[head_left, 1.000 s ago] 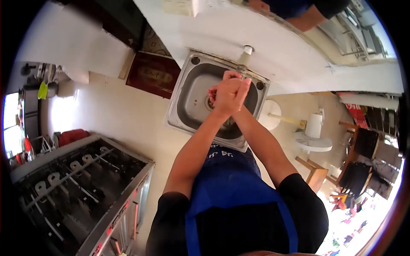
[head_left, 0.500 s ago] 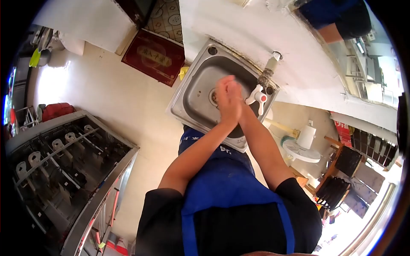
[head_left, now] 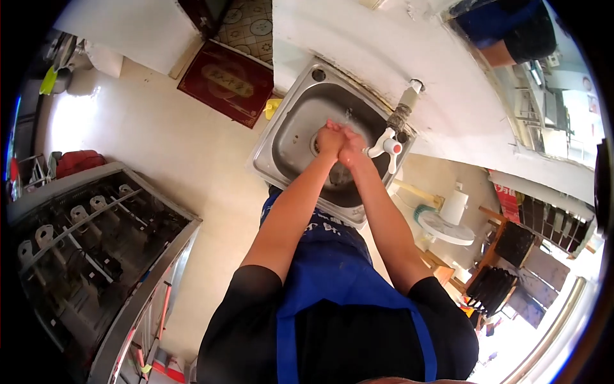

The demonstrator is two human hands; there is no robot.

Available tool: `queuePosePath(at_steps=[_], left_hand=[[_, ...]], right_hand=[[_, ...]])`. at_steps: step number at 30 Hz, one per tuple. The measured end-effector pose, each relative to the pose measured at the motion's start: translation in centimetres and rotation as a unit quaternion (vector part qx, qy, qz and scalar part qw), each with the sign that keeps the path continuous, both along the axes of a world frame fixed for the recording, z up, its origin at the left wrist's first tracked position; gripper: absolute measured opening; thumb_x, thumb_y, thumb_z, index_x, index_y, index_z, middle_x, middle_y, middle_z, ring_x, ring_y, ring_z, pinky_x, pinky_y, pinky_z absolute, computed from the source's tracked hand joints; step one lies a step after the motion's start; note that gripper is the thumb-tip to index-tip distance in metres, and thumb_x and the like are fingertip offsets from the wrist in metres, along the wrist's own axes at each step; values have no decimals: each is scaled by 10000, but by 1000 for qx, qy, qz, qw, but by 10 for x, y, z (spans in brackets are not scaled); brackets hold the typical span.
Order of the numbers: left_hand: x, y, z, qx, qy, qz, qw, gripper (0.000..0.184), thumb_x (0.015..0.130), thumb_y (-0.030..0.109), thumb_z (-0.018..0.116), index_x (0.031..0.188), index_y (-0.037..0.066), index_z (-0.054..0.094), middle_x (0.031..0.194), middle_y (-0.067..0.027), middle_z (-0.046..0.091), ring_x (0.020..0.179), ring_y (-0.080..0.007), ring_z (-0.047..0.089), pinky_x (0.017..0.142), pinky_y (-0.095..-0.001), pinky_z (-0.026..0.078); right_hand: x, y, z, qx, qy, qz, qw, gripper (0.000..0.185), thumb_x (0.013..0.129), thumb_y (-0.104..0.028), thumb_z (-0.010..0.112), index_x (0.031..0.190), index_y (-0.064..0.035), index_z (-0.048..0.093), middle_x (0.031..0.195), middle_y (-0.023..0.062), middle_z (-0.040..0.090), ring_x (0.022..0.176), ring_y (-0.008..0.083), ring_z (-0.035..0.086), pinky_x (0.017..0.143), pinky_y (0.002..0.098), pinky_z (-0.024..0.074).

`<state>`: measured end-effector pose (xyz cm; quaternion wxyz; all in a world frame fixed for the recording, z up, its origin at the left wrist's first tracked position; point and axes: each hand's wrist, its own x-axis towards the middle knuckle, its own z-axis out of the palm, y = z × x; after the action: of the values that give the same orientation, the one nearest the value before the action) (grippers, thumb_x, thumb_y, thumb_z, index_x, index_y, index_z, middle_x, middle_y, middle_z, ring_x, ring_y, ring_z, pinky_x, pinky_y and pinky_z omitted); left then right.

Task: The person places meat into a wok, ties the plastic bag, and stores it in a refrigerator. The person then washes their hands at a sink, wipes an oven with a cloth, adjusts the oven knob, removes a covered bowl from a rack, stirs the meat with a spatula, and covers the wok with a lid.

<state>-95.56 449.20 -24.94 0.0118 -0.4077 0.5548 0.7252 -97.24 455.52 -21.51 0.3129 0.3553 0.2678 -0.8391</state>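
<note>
- Left hand [head_left: 329,139] and right hand [head_left: 351,147] touch over the sink [head_left: 298,120], centre of frame; tap [head_left: 387,143] just right of them.
- Change: half a second back, palms lay flatter together; fingers now curl inward. Reads as rubbing shifting from palms to fingers.
- Grip: hand against hand, no object visible; inner sides hidden, so cannot tell how far each closes.

The sink [head_left: 297,114] is smooth, softly shining metal; the tap [head_left: 382,142] — glossy, plastic-looking; the apron [head_left: 339,272] — matt cloth.
</note>
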Motion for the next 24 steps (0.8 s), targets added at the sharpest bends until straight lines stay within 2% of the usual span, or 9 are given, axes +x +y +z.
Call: queuePosePath(at_steps=[1, 5, 7, 9, 14, 20, 22, 23, 24], left_hand=[[-2, -5, 3, -135, -45, -82, 986, 65, 891, 57, 630, 885, 9, 588, 761, -26, 631, 657, -146, 575, 625, -308, 490], [-3, -11, 16, -132, 73, -100, 983, 116, 836, 89, 662, 882, 15, 586, 749, -71, 653, 592, -230, 600, 614, -341, 517], [-14, -5, 11, -448, -83, -331, 826, 179, 841, 164, 665, 942, 30, 600, 842, -117, 694, 761, -296, 674, 712, -357, 546], [-3, -12, 11, -476, -41, -335, 812, 198, 839, 186, 666, 960, 41, 606, 878, -123, 695, 799, -300, 674, 734, -373, 546], [25, -25, 24, -571, 153, -363, 720, 280, 831, 273, 671, 1031, 82, 630, 1021, -146, 698, 951, -316, 677, 826, -437, 547], [31, -25, 9, -420, 141, -333, 832, 346, 896, 162, 635, 1215, 39, 584, 1222, -171, 635, 1195, -301, 585, 1029, -352, 467], [33, -1, -17, 45, 113, 31, 992, 387, 938, 44, 570, 1325, 53, 551, 1291, -115, 593, 1175, -269, 586, 1086, -372, 436], [30, 5, -5, 45, 114, 33, 992, 387, 938, 44, 570, 1325, 53, 551, 1291, -115, 593, 1175, -269, 586, 1086, -372, 436], [30, 11, 16, 119, 135, 153, 972, 421, 929, -5, 556, 1344, 60, 535, 1238, -87, 599, 1150, -235, 587, 1053, -357, 454]], right_hand=[[4, 1, 2, 37, 41, 45, 997, 256, 1053, -187, 495, 1200, 15, 550, 1179, 176, 621, 1121, 326, 606, 1005, 450, 494], [23, 2, 12, 154, 130, 142, 969, 378, 925, -140, 649, 1247, 16, 529, 1192, 157, 618, 1144, 327, 603, 1008, 442, 494], [22, 0, 10, 214, 153, 172, 949, 423, 863, -128, 703, 1232, 8, 548, 1187, 149, 622, 1136, 321, 608, 979, 443, 510], [9, -6, -4, 381, 177, 292, 859, 522, 761, -136, 760, 1219, 14, 560, 1175, 154, 625, 1115, 313, 623, 911, 455, 534], [-15, -10, -5, 343, 170, 342, 858, 478, 766, -185, 752, 1153, 44, 590, 1149, 176, 639, 1047, 296, 650, 833, 449, 548], [-22, -39, 2, 276, 74, 315, 905, 252, 859, -188, 655, 940, 49, 689, 846, 151, 688, 750, 282, 681, 702, 403, 550], [-27, -32, -46, 233, 80, 267, 932, 313, 900, -260, 647, 948, 46, 698, 850, 135, 689, 761, 262, 681, 693, 397, 550], [-34, -25, -85, 234, 81, 269, 931, 313, 900, -260, 647, 948, 46, 698, 850, 135, 689, 761, 262, 681, 693, 397, 550], [-41, -12, -133, 26, 24, 190, 981, 324, 936, -254, 603, 992, 54, 686, 836, 130, 691, 760, 274, 685, 707, 392, 553]])
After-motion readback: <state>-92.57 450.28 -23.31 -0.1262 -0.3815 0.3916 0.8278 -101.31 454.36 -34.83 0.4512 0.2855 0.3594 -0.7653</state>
